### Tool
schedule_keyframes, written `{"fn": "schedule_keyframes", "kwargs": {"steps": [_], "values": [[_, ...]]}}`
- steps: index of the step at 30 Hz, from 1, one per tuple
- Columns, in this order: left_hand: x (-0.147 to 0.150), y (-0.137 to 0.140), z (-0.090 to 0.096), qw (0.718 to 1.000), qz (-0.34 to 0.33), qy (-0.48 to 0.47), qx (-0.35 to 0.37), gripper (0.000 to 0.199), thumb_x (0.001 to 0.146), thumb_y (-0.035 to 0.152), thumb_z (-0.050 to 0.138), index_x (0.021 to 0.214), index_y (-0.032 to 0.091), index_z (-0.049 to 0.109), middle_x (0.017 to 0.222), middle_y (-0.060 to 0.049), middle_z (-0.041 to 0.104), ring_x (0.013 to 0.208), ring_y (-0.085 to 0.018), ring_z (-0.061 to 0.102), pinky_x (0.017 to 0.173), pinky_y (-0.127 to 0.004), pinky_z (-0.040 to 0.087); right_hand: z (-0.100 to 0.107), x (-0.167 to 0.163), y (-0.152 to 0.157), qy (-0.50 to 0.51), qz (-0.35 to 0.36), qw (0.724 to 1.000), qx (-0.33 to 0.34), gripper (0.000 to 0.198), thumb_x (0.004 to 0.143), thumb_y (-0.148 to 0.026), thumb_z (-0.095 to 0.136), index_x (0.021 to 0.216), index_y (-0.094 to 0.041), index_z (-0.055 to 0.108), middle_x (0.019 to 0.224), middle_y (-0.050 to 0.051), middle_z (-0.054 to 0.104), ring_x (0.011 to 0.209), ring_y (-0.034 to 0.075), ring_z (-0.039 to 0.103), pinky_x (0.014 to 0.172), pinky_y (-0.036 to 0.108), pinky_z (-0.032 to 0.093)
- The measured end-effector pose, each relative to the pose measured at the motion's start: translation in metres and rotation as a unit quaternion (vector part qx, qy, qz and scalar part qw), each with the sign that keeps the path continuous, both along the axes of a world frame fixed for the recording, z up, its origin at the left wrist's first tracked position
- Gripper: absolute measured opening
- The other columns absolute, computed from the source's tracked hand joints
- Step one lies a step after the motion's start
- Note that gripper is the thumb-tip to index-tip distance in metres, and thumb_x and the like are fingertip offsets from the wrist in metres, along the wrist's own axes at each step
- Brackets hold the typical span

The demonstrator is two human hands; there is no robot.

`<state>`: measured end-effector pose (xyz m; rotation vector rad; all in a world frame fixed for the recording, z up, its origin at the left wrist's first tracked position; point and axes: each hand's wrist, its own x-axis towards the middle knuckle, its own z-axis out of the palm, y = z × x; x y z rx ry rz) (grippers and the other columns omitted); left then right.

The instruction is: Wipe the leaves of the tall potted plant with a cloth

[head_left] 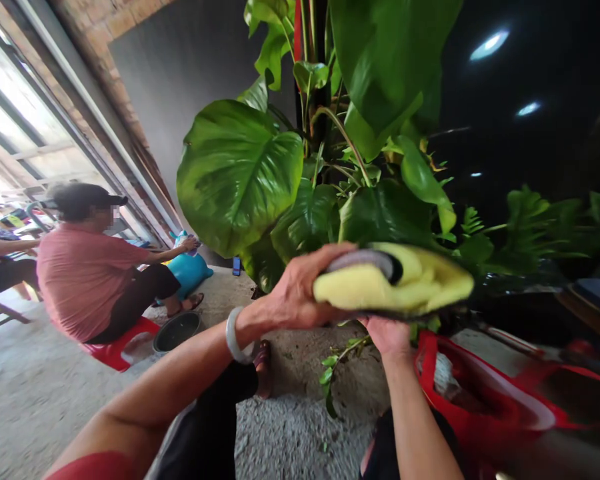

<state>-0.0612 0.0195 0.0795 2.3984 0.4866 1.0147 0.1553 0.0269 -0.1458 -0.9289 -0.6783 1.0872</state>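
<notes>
Your left hand (303, 287) grips the left end of a soft yellow bundle (395, 290), raised in front of the leafy plant (240, 167). Your right hand (389, 335) is under it, fingers hidden, so I cannot tell whether they close. A red container (475, 423) sits near that hand.

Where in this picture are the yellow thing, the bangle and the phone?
Yellow thing (405, 288): head view, middle of its yellow side.
Bangle (231, 337): head view, on the pale band.
Phone (237, 266): head view, middle of the screen.
</notes>
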Motion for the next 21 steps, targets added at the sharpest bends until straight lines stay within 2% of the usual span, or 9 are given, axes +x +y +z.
{"fn": "schedule_keyframes", "kwargs": {"steps": [2, 4, 7, 9, 12, 14, 16, 19, 21], "values": [[0.021, 0.018, 0.005, 0.990, 0.067, -0.108, 0.060, 0.071, 0.075, 0.030, 0.080, 0.140, 0.020, 0.054, 0.128, -0.008, 0.069, 0.113, -0.029, 0.066, 0.100, -0.042, 0.054, -0.002, 0.000, 0.000, 0.099, 0.023, 0.995, 0.018, 0.033, 0.077, -0.059, 0.058, 0.077, -0.030, 0.073, 0.102, 0.007, 0.080, 0.104, 0.027, 0.071, 0.086, 0.050, 0.058], [0.037, 0.034, -0.013, 0.987, 0.096, -0.113, 0.070, 0.068, 0.075, 0.026, 0.077, 0.138, 0.018, 0.053, 0.128, -0.010, 0.069, 0.114, -0.028, 0.066, 0.101, -0.043, 0.053, -0.005, 0.001, -0.001, 0.185, 0.049, 0.981, 0.027, 0.031, 0.072, -0.058, 0.068, 0.084, -0.030, 0.074, 0.103, 0.007, 0.080, 0.102, 0.029, 0.072, 0.086, 0.051, 0.058], [0.033, 0.041, -0.068, 0.983, 0.100, 0.153, 0.002, 0.061, 0.070, 0.026, 0.078, 0.128, 0.014, 0.060, 0.113, -0.011, 0.074, 0.098, -0.029, 0.072, 0.086, -0.038, 0.057, -0.011, 0.005, -0.004, 0.193, 0.027, 0.981, -0.008, 0.028, 0.073, -0.055, 0.072, 0.083, -0.029, 0.072, 0.090, 0.004, 0.079, 0.089, 0.027, 0.073, 0.076, 0.044, 0.059], [0.011, 0.033, -0.107, 0.945, 0.050, 0.322, -0.041, 0.060, 0.068, 0.025, 0.077, 0.126, 0.018, 0.065, 0.110, -0.009, 0.076, 0.097, -0.029, 0.073, 0.083, -0.034, 0.056, -0.015, 0.011, -0.009, 0.171, -0.005, 0.984, -0.042, 0.026, 0.072, -0.051, 0.073, 0.079, -0.026, 0.070, 0.078, 0.004, 0.076, 0.074, 0.023, 0.071, 0.064, 0.037, 0.057], [-0.028, 0.018, -0.148, 0.892, 0.033, 0.430, -0.136, 0.058, 0.064, 0.025, 0.079, 0.121, 0.022, 0.070, 0.100, -0.005, 0.077, 0.092, -0.028, 0.073, 0.077, -0.030, 0.054, -0.022, 0.022, -0.022, 0.151, -0.045, 0.985, -0.072, 0.028, 0.066, -0.046, 0.077, 0.075, -0.023, 0.066, 0.067, 0.004, 0.072, 0.060, 0.019, 0.065, 0.051, 0.029, 0.049], [-0.045, 0.018, -0.161, 0.884, 0.076, 0.424, -0.181, 0.058, 0.061, 0.026, 0.080, 0.118, 0.021, 0.071, 0.096, -0.005, 0.076, 0.089, -0.027, 0.072, 0.075, -0.029, 0.052, -0.028, 0.032, -0.035, 0.142, -0.083, 0.982, -0.093, 0.030, 0.062, -0.045, 0.078, 0.074, -0.022, 0.064, 0.062, 0.003, 0.068, 0.055, 0.017, 0.061, 0.048, 0.027, 0.046], [-0.050, 0.027, -0.167, 0.898, 0.137, 0.358, -0.214, 0.058, 0.059, 0.026, 0.080, 0.116, 0.019, 0.070, 0.095, -0.003, 0.075, 0.088, -0.025, 0.070, 0.073, -0.027, 0.050, -0.036, 0.043, -0.050, 0.135, -0.135, 0.974, -0.126, 0.031, 0.060, -0.043, 0.080, 0.074, -0.021, 0.062, 0.057, -0.001, 0.064, 0.049, 0.014, 0.056, 0.045, 0.024, 0.042], [-0.038, 0.050, -0.167, 0.918, 0.215, 0.211, -0.257, 0.053, 0.061, 0.027, 0.079, 0.112, 0.015, 0.068, 0.089, -0.001, 0.071, 0.080, -0.020, 0.065, 0.066, -0.025, 0.047, -0.051, 0.057, -0.070, 0.129, -0.204, 0.949, -0.202, 0.031, 0.060, -0.039, 0.081, 0.074, -0.022, 0.059, 0.051, -0.006, 0.058, 0.042, 0.010, 0.049, 0.041, 0.021, 0.035], [-0.021, 0.069, -0.165, 0.926, 0.248, 0.124, -0.257, 0.048, 0.063, 0.027, 0.078, 0.108, 0.014, 0.068, 0.086, -0.001, 0.068, 0.079, -0.019, 0.062, 0.066, -0.025, 0.046, -0.061, 0.060, -0.075, 0.136, -0.210, 0.933, -0.259, 0.027, 0.066, -0.039, 0.079, 0.075, -0.022, 0.060, 0.053, -0.004, 0.062, 0.042, 0.012, 0.053, 0.042, 0.022, 0.038]]}}
